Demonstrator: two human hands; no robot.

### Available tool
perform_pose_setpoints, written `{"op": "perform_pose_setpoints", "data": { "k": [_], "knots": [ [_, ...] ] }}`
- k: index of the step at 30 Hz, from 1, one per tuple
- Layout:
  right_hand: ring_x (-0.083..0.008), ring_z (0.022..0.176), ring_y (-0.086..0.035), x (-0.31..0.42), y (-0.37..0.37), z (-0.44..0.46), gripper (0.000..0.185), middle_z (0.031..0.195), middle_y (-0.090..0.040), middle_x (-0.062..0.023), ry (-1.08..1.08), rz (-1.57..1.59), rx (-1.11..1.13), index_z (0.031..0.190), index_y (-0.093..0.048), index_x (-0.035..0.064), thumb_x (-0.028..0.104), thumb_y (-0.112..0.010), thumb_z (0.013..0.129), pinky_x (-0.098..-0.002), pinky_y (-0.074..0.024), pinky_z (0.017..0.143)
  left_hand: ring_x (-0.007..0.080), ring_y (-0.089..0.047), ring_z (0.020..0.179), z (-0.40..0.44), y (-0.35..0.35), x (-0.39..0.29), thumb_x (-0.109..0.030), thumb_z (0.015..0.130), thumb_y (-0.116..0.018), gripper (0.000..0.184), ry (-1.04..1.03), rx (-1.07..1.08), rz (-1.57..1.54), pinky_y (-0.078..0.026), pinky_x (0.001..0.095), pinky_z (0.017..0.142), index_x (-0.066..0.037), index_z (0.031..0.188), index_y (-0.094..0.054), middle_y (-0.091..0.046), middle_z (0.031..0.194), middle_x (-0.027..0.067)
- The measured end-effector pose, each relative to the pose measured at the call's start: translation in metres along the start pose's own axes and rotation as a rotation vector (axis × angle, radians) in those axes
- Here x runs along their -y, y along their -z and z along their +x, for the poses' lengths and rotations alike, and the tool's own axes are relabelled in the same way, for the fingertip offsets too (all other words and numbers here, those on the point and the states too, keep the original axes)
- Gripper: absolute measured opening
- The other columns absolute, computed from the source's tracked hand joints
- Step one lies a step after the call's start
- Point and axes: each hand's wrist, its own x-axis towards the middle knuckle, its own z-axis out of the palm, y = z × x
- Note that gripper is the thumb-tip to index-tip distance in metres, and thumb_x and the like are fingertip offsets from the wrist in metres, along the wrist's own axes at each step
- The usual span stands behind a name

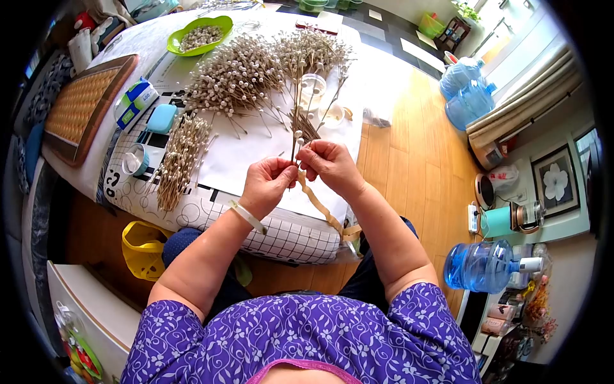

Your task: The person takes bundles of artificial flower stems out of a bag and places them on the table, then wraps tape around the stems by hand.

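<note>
My left hand (270,182) pinches the lower end of a thin upright brown stem (293,144) with small white buds along it. Fingertips closed, my right hand (329,166) meets the stem from the other side. From between the fingers a tan tape strip (318,203) trails to a tape roll (351,233) at the table's front edge. Just beyond the hands lies a small bunch of bare brown stems (304,126). A big heap of dried white-budded stems (233,77) spreads farther back, and a separate bundle (182,157) rests to the left.
A green bowl (200,35) of loose buds sits at the back. Nearby are clear cups (331,115), a blue box (162,118), a tissue pack (136,102) and an open round tub (135,160). Large water bottles (480,265) stand right; a yellow bag (142,251) hangs below the table.
</note>
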Motion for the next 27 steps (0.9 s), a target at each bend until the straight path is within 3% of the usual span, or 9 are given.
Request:
{"op": "perform_pose_setpoints", "data": {
  "k": [11,14,18,22,27],
  "knots": [
    [-0.0040,0.051,-0.048,0.005,-0.002,-0.001,0.018,0.061,-0.053,0.0009,0.039,-0.012,-0.020,0.079,-0.060,-0.0009,0.017,-0.056,0.083,-0.0175,-0.0389,0.046,0.0097,-0.056,0.065,0.000,0.001,0.001,-0.005,0.082,-0.056,0.010,-0.004,0.006,-0.034,-0.048,0.0216,0.063,0.003,0.087,-0.057,-0.060,0.075,0.0062],
    [-0.0038,0.051,-0.046,0.007,-0.002,0.000,0.022,0.060,-0.053,0.0009,0.139,-0.088,-0.131,0.080,-0.060,-0.0007,0.020,-0.054,0.085,-0.0174,-0.0376,0.045,0.0099,-0.057,0.065,0.001,0.003,0.004,-0.006,0.082,-0.056,0.010,-0.012,0.011,0.039,-0.048,0.0214,0.063,0.003,0.087,-0.057,-0.061,0.075,0.0067],
    [-0.0025,0.049,-0.040,0.003,0.007,0.004,0.024,0.061,-0.050,0.0013,0.205,0.060,-0.156,0.085,-0.059,0.0020,0.022,-0.047,0.089,-0.0148,-0.0314,0.042,0.0106,-0.057,0.066,0.000,0.003,0.006,-0.004,0.081,-0.056,0.010,-0.012,0.010,0.045,-0.048,0.0215,0.063,0.004,0.086,-0.058,-0.061,0.075,0.0074],
    [0.0000,0.052,-0.040,0.007,0.020,0.009,0.018,0.066,-0.051,0.0040,0.213,0.185,-0.271,0.078,-0.057,0.0062,0.020,-0.050,0.088,-0.0135,-0.0314,0.043,0.0104,-0.057,0.066,0.001,0.005,0.008,-0.003,0.080,-0.057,0.008,-0.015,0.037,0.068,-0.048,0.0212,0.063,0.004,0.085,-0.058,-0.061,0.074,0.0069],
    [-0.0008,0.047,-0.041,0.014,0.031,0.009,0.021,0.059,-0.050,0.0026,0.161,0.048,-0.235,0.071,-0.055,0.0060,0.020,-0.052,0.086,-0.0148,-0.0304,0.040,0.0094,-0.056,0.065,-0.001,0.000,0.000,-0.002,0.080,-0.057,0.006,-0.022,0.064,0.095,-0.047,0.0206,0.062,0.003,0.084,-0.058,-0.061,0.073,0.0063]
  ]
}}
